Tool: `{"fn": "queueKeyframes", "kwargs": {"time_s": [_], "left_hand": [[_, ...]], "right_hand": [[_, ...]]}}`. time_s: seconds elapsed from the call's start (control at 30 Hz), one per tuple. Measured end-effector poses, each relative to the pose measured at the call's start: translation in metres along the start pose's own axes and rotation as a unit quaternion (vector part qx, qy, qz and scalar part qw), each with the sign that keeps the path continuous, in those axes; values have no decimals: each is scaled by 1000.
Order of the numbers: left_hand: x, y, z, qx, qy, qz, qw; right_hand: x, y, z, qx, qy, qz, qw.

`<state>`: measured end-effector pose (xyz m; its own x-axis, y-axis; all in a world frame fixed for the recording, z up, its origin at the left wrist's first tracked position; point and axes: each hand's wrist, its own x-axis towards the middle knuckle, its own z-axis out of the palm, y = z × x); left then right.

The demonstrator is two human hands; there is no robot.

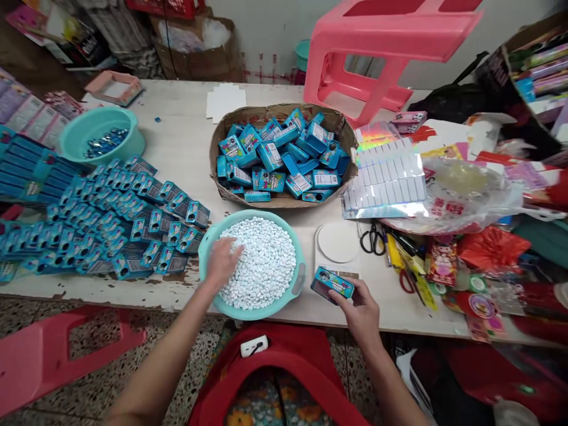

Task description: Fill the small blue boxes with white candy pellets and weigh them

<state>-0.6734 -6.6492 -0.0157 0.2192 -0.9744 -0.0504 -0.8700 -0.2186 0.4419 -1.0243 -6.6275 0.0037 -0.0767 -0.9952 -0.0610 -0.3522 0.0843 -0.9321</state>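
My left hand (223, 260) is over the left side of a turquoise basin (303, 278), its slightly blurred fingers apart and touching or just above the candies. Small pale blue-white candies (264, 266) fill the basin. In my right hand (362, 309) is a small blue candy box (335, 284), gripped by its right end and tilted, with a dark round opening near its left end. The box is just in front of a white kitchen scale (339, 244) with a round plate.
A cardboard tray (284, 204) heaped with blue boxes stands behind the basin. Rows of blue boxes (151, 228) stand at left, near a second turquoise basin (139, 142) of shiny wrapped pieces. Scissors (373, 239), sticker sheets (386, 177), plastic bags and a pink stool (386, 35) crowd the right.
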Motion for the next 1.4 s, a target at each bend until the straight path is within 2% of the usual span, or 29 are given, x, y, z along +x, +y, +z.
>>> {"fn": "queueKeyframes", "kwargs": {"time_s": [0.07, 0.13, 0.23, 0.3, 0.33, 0.37, 0.43, 0.5, 0.53, 0.57, 0.63, 0.73, 0.8, 0.93, 1.0, 1.03, 1.07, 1.17, 1.2, 1.23, 1.27, 1.33, 1.4], "left_hand": [[1, 28, 20, 10, -59, 8, 998], [5, 44, 33, 9, -89, -1, 996], [9, 47, 36, -59, -79, -50, 994], [11, 45, 25, -180, -40, -122, 975], [11, 46, 17, -269, -20, -162, 949], [11, 49, 8, -369, -3, -197, 908], [10, 60, -13, -559, 17, -233, 796], [8, 78, -34, -684, 21, -222, 694], [7, 88, -42, -721, 22, -209, 661], [6, 97, -47, -743, 28, -198, 639], [5, 111, -53, -755, 54, -183, 628], [6, 119, -51, -737, 102, -183, 643], [9, 118, -50, -731, 113, -189, 646], [17, 113, -54, -736, 87, -202, 640], [19, 105, -53, -724, 79, -205, 654], [19, 99, -51, -703, 77, -205, 677], [19, 90, -48, -663, 70, -202, 718], [19, 60, -34, -427, 27, -144, 892], [22, 52, -31, -335, 22, -112, 935], [26, 45, -28, -258, 27, -81, 962], [33, 42, -26, -203, 43, -56, 977], [58, 45, -25, -149, 90, -22, 985], [97, 59, -23, -147, 126, -6, 981]], "right_hand": [[9, -22, 9, 15, -8, -42, 999], [17, -43, 23, 11, -22, -74, 997], [25, -66, 44, -7, -49, -113, 992], [27, -76, 55, -15, -70, -138, 988], [28, -79, 59, -17, -78, -147, 986], [29, -82, 63, -20, -84, -152, 985], [29, -86, 70, -26, -93, -158, 983], [29, -89, 78, -29, -108, -163, 980], [28, -90, 83, -29, -119, -168, 978], [28, -92, 87, -29, -131, -173, 976], [27, -94, 95, -27, -146, -180, 972], [28, -97, 104, -23, -151, -183, 971], [30, -99, 107, -17, -150, -181, 972], [35, -95, 107, 10, -159, -152, 976], [38, -90, 103, 40, -166, -125, 977], [40, -87, 100, 62, -169, -112, 977], [42, -84, 96, 86, -169, -99, 977], [51, -77, 88, 131, -160, -77, 975], [55, -77, 87, 132, -159, -77, 975], [59, -77, 86, 132, -161, -80, 975], [63, -78, 85, 135, -165, -85, 973], [71, -81, 82, 155, -171, -86, 969], [80, -84, 76, 180, -159, -78, 968]]}}
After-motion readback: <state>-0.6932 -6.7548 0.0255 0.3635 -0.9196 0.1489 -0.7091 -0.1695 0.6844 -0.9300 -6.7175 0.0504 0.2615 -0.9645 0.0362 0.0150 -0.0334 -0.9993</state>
